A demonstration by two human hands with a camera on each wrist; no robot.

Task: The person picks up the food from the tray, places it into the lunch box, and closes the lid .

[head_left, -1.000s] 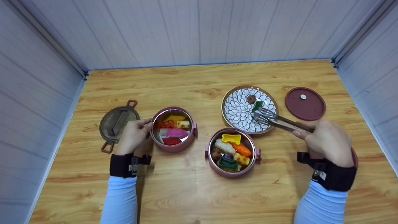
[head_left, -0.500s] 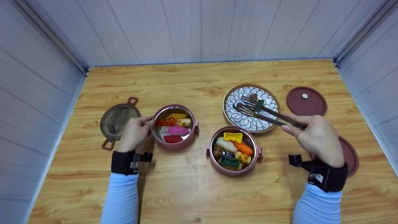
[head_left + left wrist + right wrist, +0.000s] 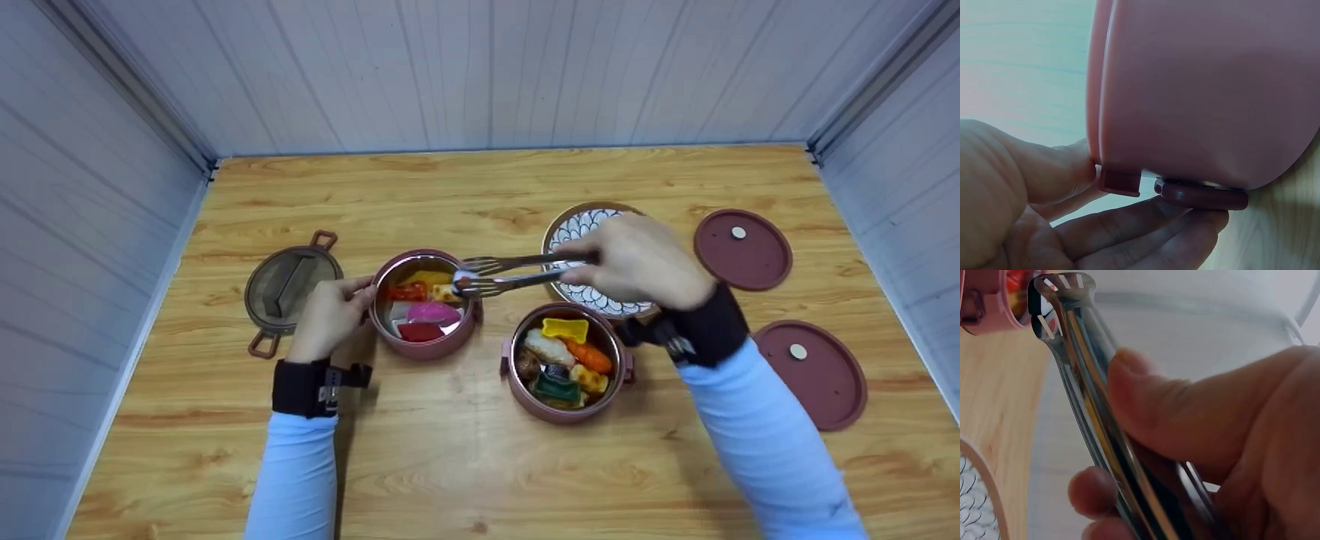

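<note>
In the head view my left hand [image 3: 330, 319] holds the left pink food container [image 3: 424, 346] at its side. The left wrist view shows thumb at the rim and fingers under the side clasp [image 3: 1202, 196]. Toy food pieces fill it, among them a magenta piece [image 3: 431, 313]. My right hand [image 3: 637, 259] grips metal tongs [image 3: 517, 282], thumb on one arm and fingers on the other. Between the tong tips, over this container's right rim, is a small white and reddish piece [image 3: 463, 280]. A second pink container [image 3: 562, 411], full of toy food, stands to the right.
Behind the right hand lies a patterned plate [image 3: 577, 225], partly covered by it. Two dark red round lids [image 3: 742, 255] lie at the right, one by the right forearm. A brown lid with handles [image 3: 291, 289] lies left. Panels [image 3: 487, 75] border the table.
The tongs have left the plate with the small white and reddish piece and swung left to the left container. The left hand still holds that container.
</note>
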